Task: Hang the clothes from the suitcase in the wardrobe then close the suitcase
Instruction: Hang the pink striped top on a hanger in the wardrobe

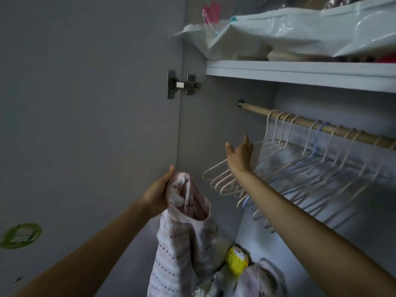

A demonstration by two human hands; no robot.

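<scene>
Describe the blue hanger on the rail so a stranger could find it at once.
Look under the wardrobe shelf to the wooden rail. A row of hangers hooks over it. The blue hanger hangs midway along; its neighbours' hooks are cream.

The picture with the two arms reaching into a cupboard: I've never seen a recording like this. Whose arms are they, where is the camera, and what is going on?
There is no machine here. A person wears a wide-angle camera on the head, so you see that person's own arms from above and behind.

You are looking into an open wardrobe. The left hand grips a pink patterned garment by its top, and the cloth hangs down from it. The right hand is open and empty, reaching up towards a row of empty hangers, mostly pale pink with a few blue, on a wooden rail.

Above the rail, a shelf carries plastic-wrapped bundles. At the bottom of the wardrobe lie more clothes and something yellow I cannot identify. The suitcase is out of view.
</scene>
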